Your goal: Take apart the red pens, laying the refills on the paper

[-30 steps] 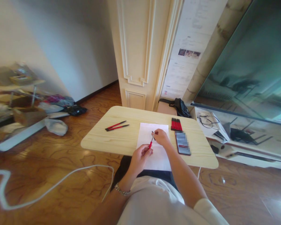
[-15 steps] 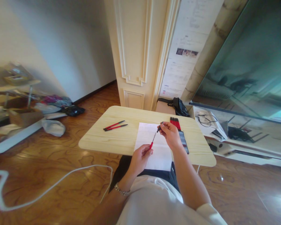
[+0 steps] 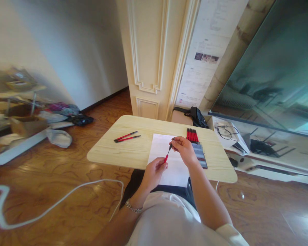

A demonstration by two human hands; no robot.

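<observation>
My left hand (image 3: 154,171) is closed round the red barrel of a pen (image 3: 167,154), held over a white sheet of paper (image 3: 169,160). My right hand (image 3: 184,148) pinches the pen's black end piece at its far tip. Both hands hover above the light wooden table (image 3: 133,150). Just right of my right hand lies a row of several red and black pens (image 3: 193,135). Two more red and black pens (image 3: 127,137) lie together on the table's left part.
A phone (image 3: 200,155) lies flat on the table beside my right wrist. A black bag (image 3: 198,118) sits behind the table. A white cable (image 3: 53,205) snakes over the wooden floor at left. A low TV stand (image 3: 259,150) stands at right.
My right hand drew the black end piece away from the barrel toward the pen row, then came back closer to the pen's tip. My left hand stayed nearly still.
</observation>
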